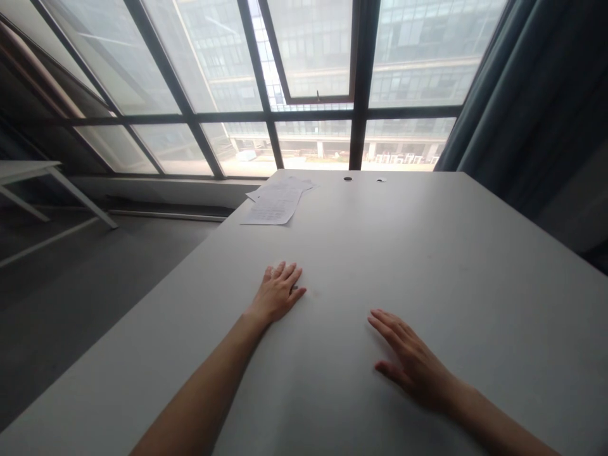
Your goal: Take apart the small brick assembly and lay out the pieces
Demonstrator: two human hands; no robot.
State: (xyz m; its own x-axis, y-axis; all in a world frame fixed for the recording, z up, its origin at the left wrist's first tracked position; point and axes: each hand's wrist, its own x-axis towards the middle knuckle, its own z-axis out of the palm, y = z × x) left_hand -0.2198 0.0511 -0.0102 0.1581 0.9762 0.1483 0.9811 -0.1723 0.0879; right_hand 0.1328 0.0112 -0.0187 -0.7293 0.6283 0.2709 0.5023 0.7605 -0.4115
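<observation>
My left hand (281,291) lies palm down on the white table (342,253), left of the middle, with its fingers spread. Something small and pale shows at its fingers, too small to make out. To the right and nearer to me, my right hand (411,358) is held at or just above the tabletop, thumb apart from the fingers, with nothing in it. Printed paper sheets (278,202) lie overlapping near the table's far left edge, beyond my left hand.
Two small round fittings, one dark (348,178) and one partly white (381,180), sit near the table's far edge. Windows (318,57) stand beyond. A blue curtain (517,114) hangs at right; another white table (28,169) stands at left.
</observation>
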